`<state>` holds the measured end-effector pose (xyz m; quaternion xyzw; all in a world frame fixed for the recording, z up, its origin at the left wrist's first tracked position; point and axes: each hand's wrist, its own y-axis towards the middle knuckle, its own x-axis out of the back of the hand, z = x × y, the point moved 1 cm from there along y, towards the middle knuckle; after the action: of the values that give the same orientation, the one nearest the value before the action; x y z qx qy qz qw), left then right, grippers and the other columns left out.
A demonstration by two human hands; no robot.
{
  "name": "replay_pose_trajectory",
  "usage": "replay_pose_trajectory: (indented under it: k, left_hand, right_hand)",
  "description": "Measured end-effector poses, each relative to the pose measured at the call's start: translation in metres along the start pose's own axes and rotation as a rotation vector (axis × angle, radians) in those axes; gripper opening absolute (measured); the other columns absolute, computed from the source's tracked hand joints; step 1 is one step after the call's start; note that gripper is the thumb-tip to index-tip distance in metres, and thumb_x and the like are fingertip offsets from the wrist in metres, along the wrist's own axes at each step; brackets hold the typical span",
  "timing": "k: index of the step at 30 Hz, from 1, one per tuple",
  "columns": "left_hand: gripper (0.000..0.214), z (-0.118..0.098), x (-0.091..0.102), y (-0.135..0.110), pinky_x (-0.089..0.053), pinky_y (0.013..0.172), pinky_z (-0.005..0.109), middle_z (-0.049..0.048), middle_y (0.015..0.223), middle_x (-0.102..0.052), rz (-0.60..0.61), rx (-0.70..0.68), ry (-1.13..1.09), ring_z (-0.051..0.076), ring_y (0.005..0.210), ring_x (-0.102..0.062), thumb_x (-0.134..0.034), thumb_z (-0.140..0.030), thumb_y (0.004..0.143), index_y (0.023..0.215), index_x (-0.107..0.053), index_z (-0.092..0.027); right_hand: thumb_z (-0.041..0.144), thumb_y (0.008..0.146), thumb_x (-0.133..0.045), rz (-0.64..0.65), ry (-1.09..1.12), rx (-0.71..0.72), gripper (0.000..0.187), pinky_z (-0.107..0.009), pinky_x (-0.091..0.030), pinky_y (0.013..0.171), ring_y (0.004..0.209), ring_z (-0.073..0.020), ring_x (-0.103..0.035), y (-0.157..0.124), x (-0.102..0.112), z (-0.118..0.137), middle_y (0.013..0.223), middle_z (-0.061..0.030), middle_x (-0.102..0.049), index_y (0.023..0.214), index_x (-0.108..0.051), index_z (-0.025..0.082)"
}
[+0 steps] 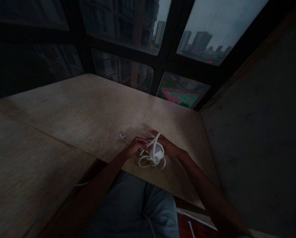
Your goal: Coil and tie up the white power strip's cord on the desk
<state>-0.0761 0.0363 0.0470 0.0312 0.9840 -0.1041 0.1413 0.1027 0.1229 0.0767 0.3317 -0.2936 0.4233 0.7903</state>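
Observation:
Close to the board's near edge, I have a small white block-shaped device with a thick white cable looped around it. What kind of device it is, I cannot make out in the dim light. Bent fingers of my left hand close on the cable at the device's left side. Behind and to the right, my right hand grips the device, its fingers partly hidden by the cable loops. A white plug lies on the board left of my left hand, with a short stretch of cord running toward that hand.
The pale wooden board has a seam on the left and a cut-out at its near edge. Dark-framed windows stand behind, a grey wall to the right. A thin pale cord runs beside my left forearm.

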Motion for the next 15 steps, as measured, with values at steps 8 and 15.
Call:
replay_pose_trajectory:
  k: [8,15]
  left_hand:
    - [0.025,-0.013,0.035,-0.01,-0.039,0.047,0.024,-0.0002,0.051,-0.058,-0.259,-0.049,-0.149,0.011,0.045,-0.05,-0.066,-0.025,0.048,0.069,-0.074,-0.014]
    - [0.032,-0.026,0.056,-0.013,-0.037,0.046,0.021,-0.0024,0.053,-0.055,-0.421,-0.051,-0.019,0.009,0.046,-0.047,-0.073,-0.027,0.051,0.081,-0.076,-0.016]
  right_hand:
    - [0.037,0.071,-0.073,-0.031,-0.225,-0.045,0.028,-0.044,-0.046,0.094,0.091,-0.0221,-0.067,-0.011,0.026,-0.053,0.096,-0.0046,-0.073,0.095,-0.071,0.023]
    - [0.036,0.071,-0.071,-0.251,-0.486,-0.461,0.032,-0.038,-0.051,0.074,0.084,-0.0274,-0.068,-0.074,0.108,-0.099,0.1,-0.012,-0.072,0.099,-0.073,0.02]
